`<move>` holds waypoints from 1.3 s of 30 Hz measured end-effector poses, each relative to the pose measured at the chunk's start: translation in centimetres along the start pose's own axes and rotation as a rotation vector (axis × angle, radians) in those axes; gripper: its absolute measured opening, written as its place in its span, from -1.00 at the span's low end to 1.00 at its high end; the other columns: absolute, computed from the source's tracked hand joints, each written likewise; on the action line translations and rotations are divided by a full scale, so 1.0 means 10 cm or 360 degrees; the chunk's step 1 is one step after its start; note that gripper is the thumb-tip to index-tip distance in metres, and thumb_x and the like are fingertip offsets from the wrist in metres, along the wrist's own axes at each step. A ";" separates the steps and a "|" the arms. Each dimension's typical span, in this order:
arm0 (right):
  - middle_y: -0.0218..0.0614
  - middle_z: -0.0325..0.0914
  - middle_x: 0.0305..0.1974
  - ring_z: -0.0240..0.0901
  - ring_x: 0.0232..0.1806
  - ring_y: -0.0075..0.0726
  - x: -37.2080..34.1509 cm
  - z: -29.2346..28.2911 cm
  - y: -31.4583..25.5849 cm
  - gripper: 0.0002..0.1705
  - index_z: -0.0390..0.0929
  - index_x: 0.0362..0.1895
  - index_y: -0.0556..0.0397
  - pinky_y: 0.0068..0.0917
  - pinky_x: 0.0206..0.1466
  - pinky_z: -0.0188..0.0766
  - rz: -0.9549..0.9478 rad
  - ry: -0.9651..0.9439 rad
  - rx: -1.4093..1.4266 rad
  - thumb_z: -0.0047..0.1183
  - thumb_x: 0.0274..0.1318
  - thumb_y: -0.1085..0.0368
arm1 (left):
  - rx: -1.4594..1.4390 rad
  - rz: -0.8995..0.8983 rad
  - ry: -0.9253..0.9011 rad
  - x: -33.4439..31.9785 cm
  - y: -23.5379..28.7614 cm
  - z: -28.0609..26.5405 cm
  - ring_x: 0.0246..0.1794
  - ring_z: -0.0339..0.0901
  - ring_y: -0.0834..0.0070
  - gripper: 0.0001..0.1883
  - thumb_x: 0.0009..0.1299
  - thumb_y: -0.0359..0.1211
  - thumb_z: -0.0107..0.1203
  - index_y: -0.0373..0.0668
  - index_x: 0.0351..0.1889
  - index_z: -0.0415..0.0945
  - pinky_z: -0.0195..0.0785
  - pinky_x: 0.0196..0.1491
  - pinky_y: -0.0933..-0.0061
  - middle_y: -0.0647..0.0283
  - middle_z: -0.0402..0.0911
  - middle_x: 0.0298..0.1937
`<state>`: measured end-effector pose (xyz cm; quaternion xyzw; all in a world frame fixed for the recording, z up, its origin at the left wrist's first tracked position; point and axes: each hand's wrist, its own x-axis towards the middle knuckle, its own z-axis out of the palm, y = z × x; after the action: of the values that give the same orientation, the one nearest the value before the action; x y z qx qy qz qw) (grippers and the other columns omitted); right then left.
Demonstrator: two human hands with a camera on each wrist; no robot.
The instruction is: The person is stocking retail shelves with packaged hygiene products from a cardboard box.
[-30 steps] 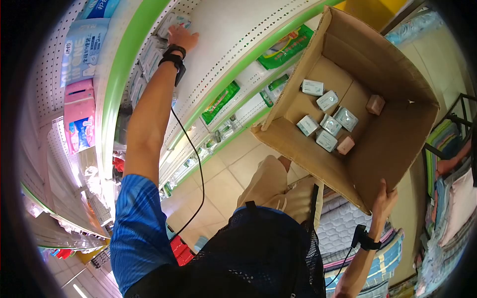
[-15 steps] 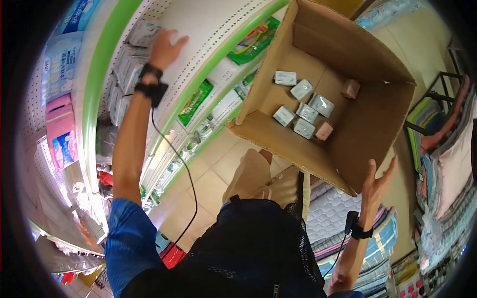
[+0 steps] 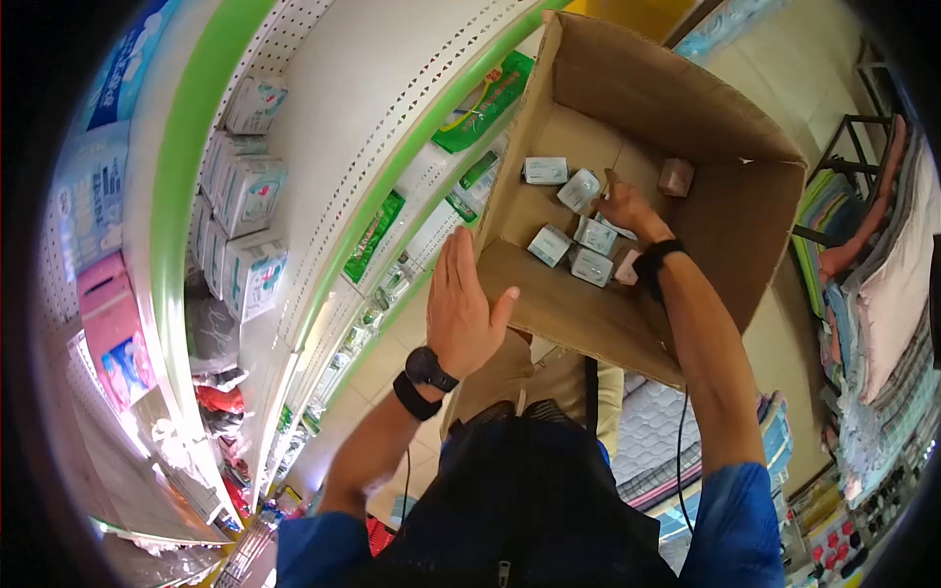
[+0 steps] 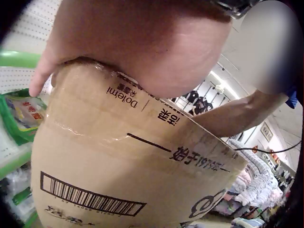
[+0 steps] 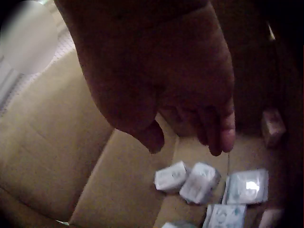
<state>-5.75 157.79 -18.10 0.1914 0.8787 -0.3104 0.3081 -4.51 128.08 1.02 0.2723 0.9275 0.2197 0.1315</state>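
Several small white packs (image 3: 545,171) and two pinkish ones (image 3: 676,177) lie on the bottom of the cardboard box (image 3: 676,88). The right hand (image 3: 632,214) reaches inside the box, over the white packs. Its thumb and fingers point loosely down with space between them, and no pack shows in its grip. It is the nearer hand: one tilted white pack (image 3: 578,189) lies just left of its fingers, long axis slanting, and a shiny pack (image 5: 246,186) is partly hidden beneath it in the head view. Whether the fingertips touch any pack, I cannot tell.

The left hand (image 3: 461,318) rests against the box's left edge, fingers straight and together, thumb apart, holding no pack. Left of the box, more white packages (image 3: 250,191) stand stacked on a shelf (image 3: 343,98).
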 end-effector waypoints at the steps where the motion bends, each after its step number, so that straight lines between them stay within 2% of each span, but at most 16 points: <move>1: 0.26 0.44 0.15 0.37 0.25 0.22 0.31 0.37 0.21 -0.03 0.01 0.48 0.08 -0.10 0.30 0.29 0.0002 0.0001 0.0088 0.15 0.11 -0.04 | 0.0010 0.0005 -0.0011 0.02 0.01 0.00 0.37 0.15 -0.20 -0.08 0.34 -0.22 0.19 -0.51 0.45 -0.15 0.02 0.41 0.02 -0.32 0.15 0.38; 5: 0.24 0.26 0.33 0.17 0.42 0.16 0.78 0.82 0.13 0.15 -0.15 0.55 0.02 -0.19 0.45 0.10 0.0097 -0.0037 0.0249 0.23 0.03 -0.09 | 0.0013 -0.0090 -0.0057 0.04 0.05 0.00 0.36 0.16 -0.21 -0.11 0.31 -0.26 0.19 -0.51 0.43 -0.10 0.04 0.40 0.01 -0.34 0.18 0.35; 9: 0.12 0.41 0.25 0.24 0.38 0.15 1.22 1.15 0.17 0.15 -0.03 0.52 0.04 -0.18 0.46 0.10 0.0263 -0.0006 0.0138 0.26 -0.04 -0.17 | 0.0004 -0.0096 -0.0103 0.06 0.04 0.02 0.33 0.19 -0.24 -0.13 0.30 -0.28 0.18 -0.53 0.42 -0.07 0.09 0.36 -0.03 -0.35 0.18 0.34; 10: 0.09 0.32 0.33 0.22 0.41 0.08 1.27 1.19 0.19 0.05 -0.03 0.52 0.02 -0.15 0.51 -0.08 0.0282 -0.0012 0.0047 0.04 0.07 -0.23 | -0.0014 -0.0097 -0.0103 0.07 0.04 0.02 0.32 0.20 -0.24 -0.13 0.30 -0.29 0.18 -0.53 0.41 -0.07 0.10 0.35 -0.03 -0.35 0.18 0.34; 11: 0.09 0.32 0.33 0.22 0.41 0.08 1.30 1.23 0.21 0.05 -0.03 0.52 0.02 -0.15 0.51 -0.08 0.0286 -0.0025 0.0056 0.04 0.07 -0.23 | -0.0032 -0.0102 -0.0099 0.08 0.04 0.04 0.31 0.21 -0.25 -0.13 0.29 -0.29 0.18 -0.54 0.41 -0.07 0.10 0.35 -0.04 -0.36 0.18 0.34; 13: 0.00 0.32 0.35 0.21 0.42 0.06 1.40 1.32 0.34 0.01 0.10 0.48 0.00 -0.13 0.51 -0.08 0.0277 -0.0005 0.0491 0.03 0.05 -0.25 | -0.0045 -0.0091 -0.0097 0.08 0.03 0.05 0.30 0.21 -0.26 -0.13 0.29 -0.30 0.19 -0.55 0.41 -0.08 0.11 0.34 -0.03 -0.36 0.19 0.33; 17: -0.03 0.48 0.20 0.37 0.28 0.05 1.28 1.22 0.36 -0.25 0.46 0.22 -0.04 -0.16 0.34 0.27 0.0507 0.0237 0.0587 0.23 -0.06 -0.09 | -0.0058 -0.0049 -0.0078 0.08 0.01 0.05 0.27 0.23 -0.26 -0.14 0.28 -0.31 0.18 -0.56 0.39 -0.08 0.14 0.31 -0.03 -0.36 0.20 0.31; 21: -0.01 0.59 -0.01 0.44 0.18 0.02 1.05 1.16 0.35 -0.44 0.55 -0.04 0.01 -0.16 0.18 0.41 0.0610 0.0625 0.0407 0.34 -0.17 0.05 | -0.0101 -0.0038 -0.0060 0.09 0.02 0.03 0.26 0.24 -0.26 -0.15 0.28 -0.31 0.18 -0.57 0.38 -0.07 0.15 0.30 -0.03 -0.37 0.22 0.29; 23: 0.02 0.62 -0.22 0.52 0.01 0.05 0.94 0.98 0.36 -0.50 0.53 -0.19 0.08 -0.14 0.05 0.47 0.0404 0.0548 0.0368 0.38 -0.23 0.11 | -0.0091 0.0013 -0.0034 0.09 0.01 0.03 0.26 0.24 -0.26 -0.15 0.28 -0.31 0.19 -0.58 0.38 -0.06 0.15 0.30 -0.03 -0.38 0.23 0.27; 24: -0.13 0.60 -0.34 0.55 -0.26 -0.09 0.82 0.85 0.31 -0.60 0.51 -0.27 0.06 -0.24 -0.16 0.49 0.0313 0.0553 0.0582 0.38 -0.20 0.20 | -0.0102 0.0015 -0.0016 0.09 0.02 0.02 0.26 0.24 -0.26 -0.15 0.28 -0.31 0.19 -0.58 0.38 -0.06 0.15 0.30 -0.03 -0.38 0.23 0.27; 25: -0.13 0.60 -0.34 0.55 -0.26 -0.09 0.71 0.70 0.25 -0.60 0.51 -0.27 0.06 -0.24 -0.16 0.49 0.0307 0.0567 0.0565 0.38 -0.20 0.20 | -0.0072 -0.0003 -0.0031 0.09 0.03 0.01 0.26 0.24 -0.26 -0.15 0.28 -0.30 0.19 -0.58 0.37 -0.05 0.15 0.30 -0.02 -0.38 0.24 0.27; 27: -0.33 0.54 -0.37 0.47 -0.41 -0.31 0.46 0.40 0.10 -0.66 0.45 -0.33 -0.01 -0.38 -0.34 0.40 0.0225 0.0215 0.1382 0.38 -0.18 0.34 | -0.0066 -0.0024 -0.0028 0.08 0.05 -0.02 0.26 0.25 -0.25 -0.15 0.28 -0.30 0.20 -0.58 0.37 -0.04 0.15 0.31 -0.02 -0.38 0.24 0.26; 28: -0.43 0.49 -0.38 0.40 -0.38 -0.46 0.31 0.24 0.03 -0.62 0.40 -0.32 -0.07 -0.47 -0.36 0.31 0.0147 0.0122 0.1575 0.37 -0.16 0.45 | -0.0073 -0.0022 -0.0030 0.09 0.04 -0.02 0.26 0.25 -0.24 -0.16 0.28 -0.29 0.19 -0.58 0.37 -0.04 0.14 0.31 0.00 -0.38 0.24 0.26; 33: -0.35 0.48 -0.21 0.43 -0.15 -0.44 -0.60 -0.44 -0.45 -0.61 0.35 -0.26 -0.05 -0.48 -0.07 0.39 -0.0394 0.0013 0.2346 0.26 -0.08 0.59 | -0.0165 -0.0009 0.0012 0.05 0.01 -0.01 0.28 0.24 -0.22 -0.17 0.29 -0.28 0.19 -0.56 0.37 -0.02 0.12 0.33 0.02 -0.36 0.25 0.27; 35: -0.35 0.46 -0.12 0.42 -0.05 -0.41 -0.98 -0.64 -0.58 -0.61 0.35 -0.25 -0.05 -0.43 0.06 0.40 -0.0503 0.0013 0.2326 0.22 -0.06 0.63 | -0.0172 -0.0072 -0.0046 0.03 0.00 -0.02 0.27 0.25 -0.09 -0.14 0.25 -0.28 0.23 -0.49 0.39 -0.03 0.16 0.31 0.06 -0.23 0.26 0.29; 39: -0.28 0.48 0.00 0.43 0.08 -0.25 -1.52 -0.73 -0.79 -0.63 0.43 -0.10 -0.04 -0.23 0.17 0.37 -0.0682 0.0081 0.2577 0.15 0.00 0.57 | -0.0204 0.0003 -0.0024 -0.01 0.00 -0.11 0.36 0.19 -0.15 -0.13 0.29 -0.25 0.24 -0.51 0.40 -0.03 0.04 0.40 0.06 -0.30 0.21 0.36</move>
<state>-1.81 154.66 -0.16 0.1894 0.4084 -0.8929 -0.0102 -4.86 127.64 1.96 0.2659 0.9102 0.2768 0.1553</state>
